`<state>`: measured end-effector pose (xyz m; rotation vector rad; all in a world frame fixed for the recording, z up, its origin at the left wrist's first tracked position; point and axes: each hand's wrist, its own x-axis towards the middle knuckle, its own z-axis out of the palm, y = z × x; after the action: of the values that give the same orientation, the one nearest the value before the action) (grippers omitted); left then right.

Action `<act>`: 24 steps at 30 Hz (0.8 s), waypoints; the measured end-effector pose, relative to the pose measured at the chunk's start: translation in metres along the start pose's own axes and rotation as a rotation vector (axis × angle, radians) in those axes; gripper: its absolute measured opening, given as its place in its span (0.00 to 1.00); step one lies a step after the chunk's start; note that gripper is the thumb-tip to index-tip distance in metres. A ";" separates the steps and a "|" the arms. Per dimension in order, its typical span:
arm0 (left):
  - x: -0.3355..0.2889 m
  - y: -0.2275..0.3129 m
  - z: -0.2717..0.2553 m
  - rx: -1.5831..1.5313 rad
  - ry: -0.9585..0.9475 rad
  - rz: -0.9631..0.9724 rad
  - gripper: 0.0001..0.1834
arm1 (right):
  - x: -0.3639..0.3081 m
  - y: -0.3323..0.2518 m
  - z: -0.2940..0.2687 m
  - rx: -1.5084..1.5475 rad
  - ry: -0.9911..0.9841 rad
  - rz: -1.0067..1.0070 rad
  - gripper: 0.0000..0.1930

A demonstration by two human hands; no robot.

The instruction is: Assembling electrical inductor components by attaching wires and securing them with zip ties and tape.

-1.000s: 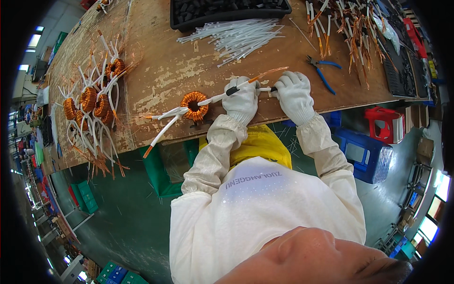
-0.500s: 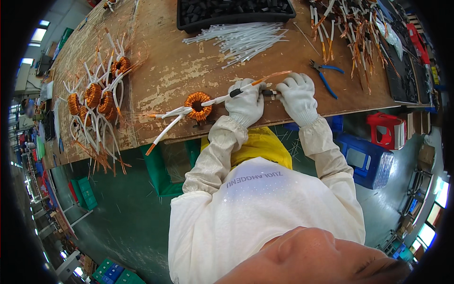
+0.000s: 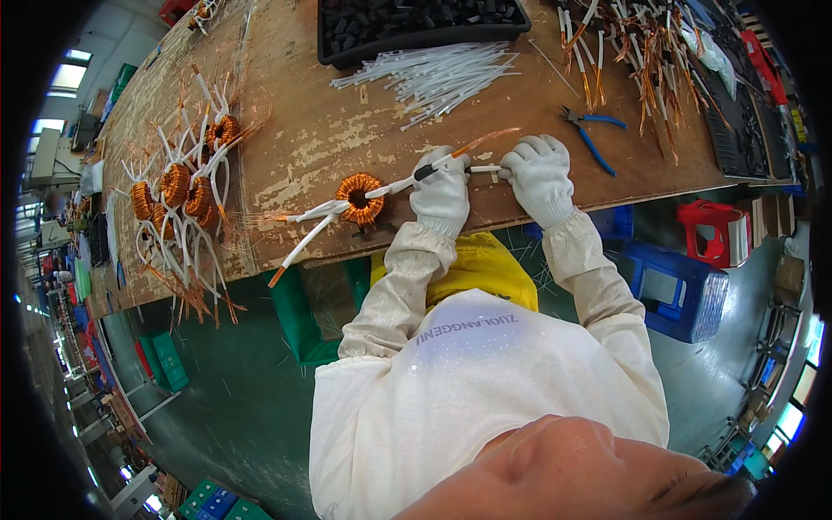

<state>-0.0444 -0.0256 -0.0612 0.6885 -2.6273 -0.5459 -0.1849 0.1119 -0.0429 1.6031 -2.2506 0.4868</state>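
A copper-wound ring coil (image 3: 360, 198) lies near the table's front edge, with white-sleeved leads running out on both sides. My left hand (image 3: 440, 198), in a white glove, is closed around the coil's right-hand leads. One lead (image 3: 426, 172) with a black band crosses over this glove and ends in bare copper strands pointing up and right. A second white-sleeved lead (image 3: 484, 169), dark near the left glove, spans the gap between my hands. My right hand (image 3: 539, 179), also gloved, pinches its far end with curled fingers, which hide the tip.
Several similar coils (image 3: 175, 184) are heaped at left. White cable ties (image 3: 433, 76) lie before a black tray (image 3: 425, 36) of small black pieces. Blue-handled cutters (image 3: 596, 152) rest right of my right hand. Copper-ended wires (image 3: 641, 61) pile up at far right. Stools (image 3: 676, 290) stand below the table.
My hands are slightly farther apart. More of the lead's white sleeve shows between them, where mostly dark showed before. The whole view has shifted a little.
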 end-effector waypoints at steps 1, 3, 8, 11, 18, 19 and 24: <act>0.002 0.000 0.002 0.000 0.001 0.002 0.13 | -0.001 0.000 0.000 -0.007 -0.012 0.003 0.08; 0.003 -0.001 0.005 -0.106 -0.152 -0.251 0.13 | -0.001 -0.003 -0.001 -0.012 -0.025 0.005 0.09; -0.014 0.012 -0.018 -0.065 0.073 0.159 0.15 | -0.001 -0.004 -0.019 0.074 -0.041 0.104 0.10; -0.024 0.040 -0.038 -0.387 0.041 0.404 0.19 | 0.008 0.000 -0.044 0.055 0.105 0.252 0.12; -0.007 0.075 -0.046 -0.395 0.008 0.467 0.14 | 0.026 -0.013 -0.059 -0.147 0.098 0.266 0.15; -0.008 0.078 -0.045 -0.318 0.010 0.508 0.14 | 0.024 -0.012 -0.059 -0.192 0.106 0.273 0.15; -0.009 0.088 -0.048 -0.396 0.015 0.497 0.15 | 0.013 -0.004 -0.056 -0.159 0.128 0.337 0.14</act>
<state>-0.0501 0.0365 0.0176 -0.0808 -2.4323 -0.8556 -0.1808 0.1257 0.0128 1.0899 -2.4008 0.4657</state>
